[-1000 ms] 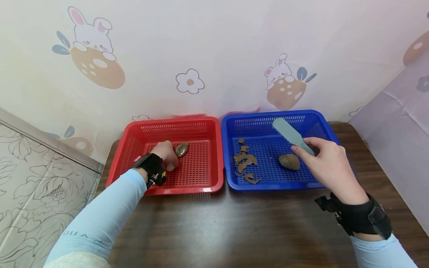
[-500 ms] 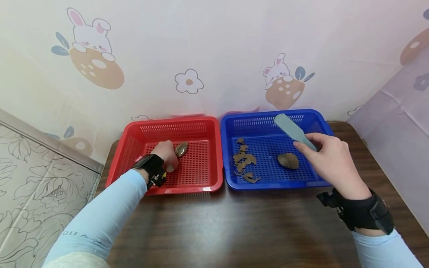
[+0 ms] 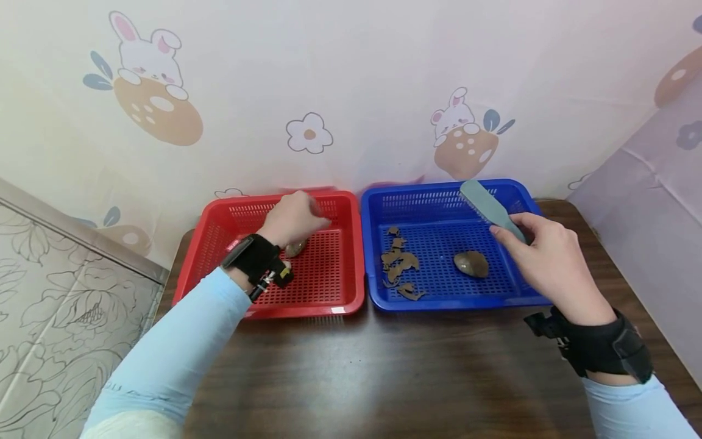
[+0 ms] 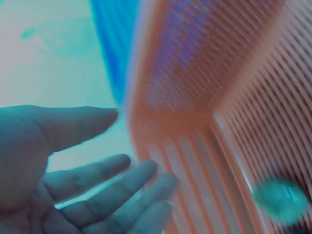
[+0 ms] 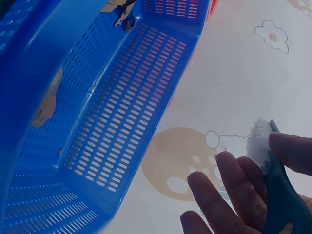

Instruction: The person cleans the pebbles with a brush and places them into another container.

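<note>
My left hand (image 3: 293,217) is over the red basket (image 3: 359,268), slightly blurred. In the left wrist view its fingers (image 4: 112,192) are relaxed, with nothing between them. Below it on the basket floor, partly covered, lies a shiny brown-green oval thing like a clam (image 3: 296,248). My right hand (image 3: 554,262) holds a grey-green brush (image 3: 490,207) by its handle, thumb against fingers, above the blue basket's right side. White bristles (image 5: 258,141) show in the right wrist view. A smooth brown oval thing (image 3: 471,264) lies in the blue basket (image 3: 455,303) below the brush.
Several brown flat scraps (image 3: 400,262) lie at the left of the blue basket. The two baskets stand side by side on a dark wooden table (image 3: 351,378), close to the patterned wall (image 3: 373,91).
My left hand has lifted from the red basket's floor and moved up and right, its fingers loosening. My right hand and the brush have shifted slightly right.
</note>
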A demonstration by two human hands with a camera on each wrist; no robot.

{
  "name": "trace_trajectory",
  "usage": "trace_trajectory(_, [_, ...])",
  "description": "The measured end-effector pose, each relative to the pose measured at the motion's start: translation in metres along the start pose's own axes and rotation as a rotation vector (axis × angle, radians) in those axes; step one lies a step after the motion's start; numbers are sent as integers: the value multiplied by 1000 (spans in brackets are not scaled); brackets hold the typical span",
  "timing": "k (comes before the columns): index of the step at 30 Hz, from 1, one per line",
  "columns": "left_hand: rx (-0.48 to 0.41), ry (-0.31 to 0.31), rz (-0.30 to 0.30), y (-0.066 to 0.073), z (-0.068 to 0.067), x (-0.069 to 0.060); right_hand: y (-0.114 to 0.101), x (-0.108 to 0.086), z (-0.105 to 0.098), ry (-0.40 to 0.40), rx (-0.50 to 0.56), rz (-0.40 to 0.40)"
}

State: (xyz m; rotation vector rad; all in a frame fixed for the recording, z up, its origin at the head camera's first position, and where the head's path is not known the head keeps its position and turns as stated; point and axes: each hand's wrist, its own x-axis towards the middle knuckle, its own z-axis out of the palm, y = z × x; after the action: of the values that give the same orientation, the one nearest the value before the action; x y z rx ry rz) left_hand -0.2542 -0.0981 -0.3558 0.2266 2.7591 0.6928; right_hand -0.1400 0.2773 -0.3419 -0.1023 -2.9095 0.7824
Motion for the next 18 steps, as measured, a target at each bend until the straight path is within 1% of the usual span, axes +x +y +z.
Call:
trace_trajectory(3, [-85,36,121,30,7,8,2,1,-3,6,-6,3])
trace_trajectory(6, [-149,35,221,60,19,16,3,1,-5,4,-4,11])
trace_trajectory(8, [-165,36,294,78,27,21,3,0,-5,1,-5,19])
trace_trajectory(11, [-137,44,437,104,40,29,3,-1,-7,2,-15,28])
trace_trajectory(13, [-99,43,542,119,48,34,2,-2,-8,0,-27,37])
trace_trajectory(14, [-75,36,582,125,53,36,2,-2,-8,-4,-30,42])
trace_trajectory(16, [-12,26,635,137,62,39,2,-3,-9,-11,-36,54])
trace_trajectory(18, [56,9,666,147,72,43,3,-3,-10,-22,-39,62])
